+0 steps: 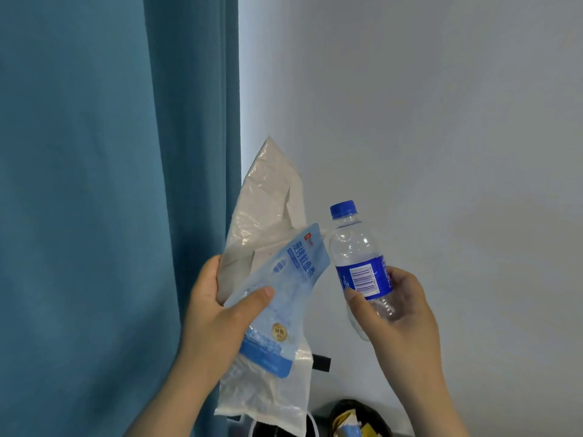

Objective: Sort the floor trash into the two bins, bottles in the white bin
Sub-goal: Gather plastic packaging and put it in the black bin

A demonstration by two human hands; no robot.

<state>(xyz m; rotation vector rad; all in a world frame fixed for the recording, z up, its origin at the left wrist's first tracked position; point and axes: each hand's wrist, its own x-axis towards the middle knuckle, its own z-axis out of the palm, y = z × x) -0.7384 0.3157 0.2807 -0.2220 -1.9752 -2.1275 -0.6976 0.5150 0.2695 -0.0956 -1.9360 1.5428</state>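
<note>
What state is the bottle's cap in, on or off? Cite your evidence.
On. The blue cap sits on the neck of the clear bottle, which the right hand grips around its lower body.

The left hand (217, 313) grips two wrappers (277, 279) beside the curtain (110, 184); the right hand (400, 307) holds a bottle (359, 263) (blue cap, upright).

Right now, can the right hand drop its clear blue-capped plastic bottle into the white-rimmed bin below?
Probably not cleanly: the right hand is free to lower the bottle, but the pale crinkled plastic bag in the left hand hangs across the white-rimmed bin.
</note>
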